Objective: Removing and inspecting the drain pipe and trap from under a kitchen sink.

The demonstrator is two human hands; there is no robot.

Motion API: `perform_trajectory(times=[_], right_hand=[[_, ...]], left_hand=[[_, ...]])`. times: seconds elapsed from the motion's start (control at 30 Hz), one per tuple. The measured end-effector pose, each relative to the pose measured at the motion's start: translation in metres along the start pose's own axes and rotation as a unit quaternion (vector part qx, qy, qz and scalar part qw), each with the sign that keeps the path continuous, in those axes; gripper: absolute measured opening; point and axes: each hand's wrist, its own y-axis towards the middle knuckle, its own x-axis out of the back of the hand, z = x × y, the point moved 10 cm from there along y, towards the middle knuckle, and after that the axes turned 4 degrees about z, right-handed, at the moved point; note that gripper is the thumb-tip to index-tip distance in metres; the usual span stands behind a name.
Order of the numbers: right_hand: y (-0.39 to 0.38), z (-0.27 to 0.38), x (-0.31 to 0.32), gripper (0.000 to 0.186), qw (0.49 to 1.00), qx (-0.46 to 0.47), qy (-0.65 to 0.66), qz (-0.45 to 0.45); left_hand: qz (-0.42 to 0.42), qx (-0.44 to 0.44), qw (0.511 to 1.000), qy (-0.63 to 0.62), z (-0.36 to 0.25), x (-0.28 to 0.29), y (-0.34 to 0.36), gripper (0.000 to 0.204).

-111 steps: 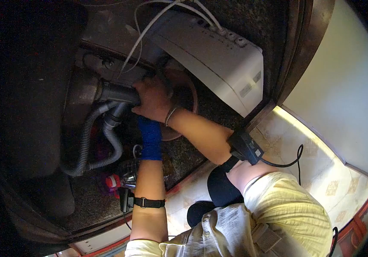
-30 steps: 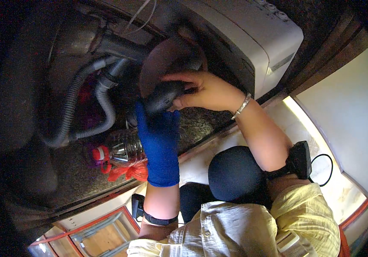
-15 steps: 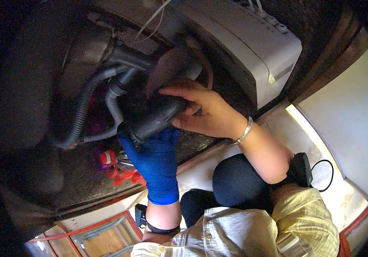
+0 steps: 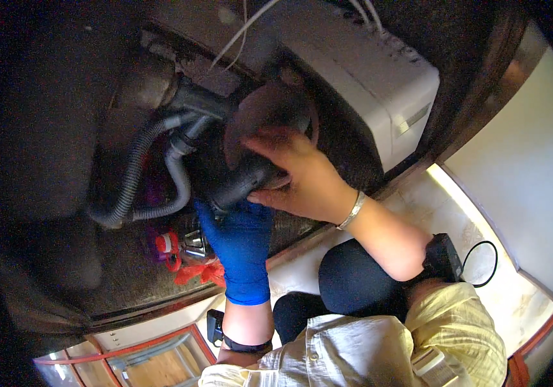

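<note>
A short dark drain pipe is held between my two hands inside a dim cabinet. My left hand, in a blue glove, is closed round its lower end from below; the fingertips are mostly hidden behind the pipe. My bare right hand, with a silver bangle at the wrist, grips the upper end with thumb and fingers curved round it. Behind the right fingers is a dull reddish-brown round shape, too dark to name. Just to the left, a dark branched drain fitting joins grey corrugated hoses.
A white box-shaped unit with white cables stands at the back right. Near my left hand lie a red-and-white cap-like thing, a shiny metal or glass piece and red plastic. The cabinet's front edge runs below them.
The view has shifted slightly, so the hoses and cabinet appear a little further right and the white unit further left. Both hands stay on the pipe, the right hand slightly lower and further left in view.
</note>
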Motion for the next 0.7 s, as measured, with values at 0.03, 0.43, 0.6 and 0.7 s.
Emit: perform_trajectory(times=[0.03, 0.43, 0.6, 0.7], right_hand=[[-0.001, 0.001, 0.006, 0.047, 1.0, 0.005, 0.013, -0.024], [-0.012, 0.016, 0.007, 0.027, 0.987, 0.144, -0.063, -0.045], [-0.01, 0.006, 0.016, 0.021, 0.993, 0.087, -0.018, -0.077], [-0.01, 0.001, 0.022, 0.018, 0.993, 0.062, -0.003, -0.097]], left_hand=[[-0.042, 0.02, 0.999, 0.005, 0.005, 0.007, -0.002, 0.055], [-0.024, 0.057, 0.998, -0.001, 0.012, 0.009, -0.001, 0.05], [0.028, 0.022, 0.998, 0.059, 0.007, -0.001, 0.008, 0.049], [0.025, 0.055, 0.998, 0.03, 0.013, -0.001, 0.009, 0.05]])
